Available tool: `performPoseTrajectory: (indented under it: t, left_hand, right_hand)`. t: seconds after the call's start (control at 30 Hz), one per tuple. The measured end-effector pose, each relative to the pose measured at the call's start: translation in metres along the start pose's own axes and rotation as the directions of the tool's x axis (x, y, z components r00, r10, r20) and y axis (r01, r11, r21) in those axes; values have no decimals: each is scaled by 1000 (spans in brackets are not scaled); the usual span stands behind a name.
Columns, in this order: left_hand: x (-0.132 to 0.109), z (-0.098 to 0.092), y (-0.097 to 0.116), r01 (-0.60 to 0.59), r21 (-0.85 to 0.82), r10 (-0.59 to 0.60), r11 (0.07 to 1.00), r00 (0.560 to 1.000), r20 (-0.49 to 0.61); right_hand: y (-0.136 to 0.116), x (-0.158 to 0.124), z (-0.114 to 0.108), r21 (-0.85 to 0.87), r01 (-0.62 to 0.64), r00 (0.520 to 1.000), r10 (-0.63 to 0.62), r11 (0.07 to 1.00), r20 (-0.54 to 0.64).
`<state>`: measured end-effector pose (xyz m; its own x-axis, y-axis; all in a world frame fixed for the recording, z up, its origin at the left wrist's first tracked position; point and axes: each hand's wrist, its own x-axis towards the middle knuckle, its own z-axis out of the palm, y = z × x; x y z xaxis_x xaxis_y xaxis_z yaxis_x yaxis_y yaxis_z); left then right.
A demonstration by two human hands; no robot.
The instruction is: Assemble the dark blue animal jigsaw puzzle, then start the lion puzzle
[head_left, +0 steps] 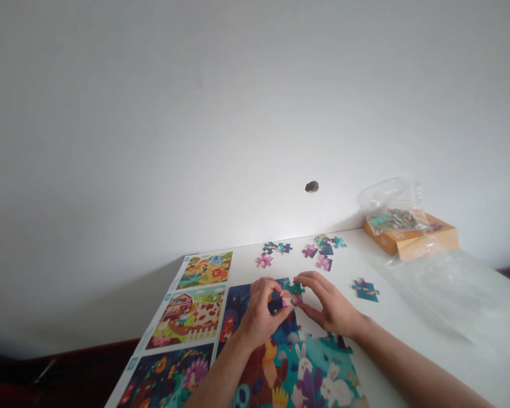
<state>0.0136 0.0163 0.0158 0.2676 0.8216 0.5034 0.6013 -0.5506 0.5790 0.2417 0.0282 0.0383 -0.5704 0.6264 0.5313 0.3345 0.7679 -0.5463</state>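
Note:
A partly assembled jigsaw puzzle point(293, 351) lies on the white table, with a brown animal and white rabbits in its picture. At its upper edge is a pink and teal puzzle piece point(295, 294). My left hand point(261, 309) is closed, its thumb and forefinger pinching this piece from the left. From the right, my right hand point(329, 306) has its thumb and fingertips at the piece's edge. The hands cover part of the puzzle, so how far the piece is seated cannot be seen.
Loose pieces lie in a left group point(264, 260) and a right group point(324, 262) behind the puzzle; joined pieces point(366, 289) sit to the right. A picture sheet point(189, 317) runs along the left. An orange box point(412, 238) bears a plastic bag point(393, 212) before the wall.

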Motion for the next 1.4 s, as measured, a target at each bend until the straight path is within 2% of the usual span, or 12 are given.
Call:
performPoseTrajectory:
  t: [0.4,0.53,0.63,0.83,1.0,1.4]
  left_hand:
    - [1,2,-2,12,29,-11,1000,1000,-23]
    - [3,2,-7,9,45,-5,999,995,-100]
    - [5,2,-11,20,70,-11,997,991,-130]
    - [5,1,-13,31,102,-24,994,997,-77]
    - [6,0,-10,28,120,-27,992,1000,-7]
    - [6,1,-10,18,145,-20,989,1000,18]
  right_hand:
    - [3,1,0,-44,31,999,-32,999,-24]
    - [12,-1,-2,-117,-40,996,30,992,-88]
    - [20,-1,-7,-156,-84,996,77,984,-53]
    - [30,-3,-9,-194,-107,990,122,975,67]
    - [36,-4,-2,-209,-140,985,158,968,70]
    - [39,-2,6,-224,-141,986,157,964,53]
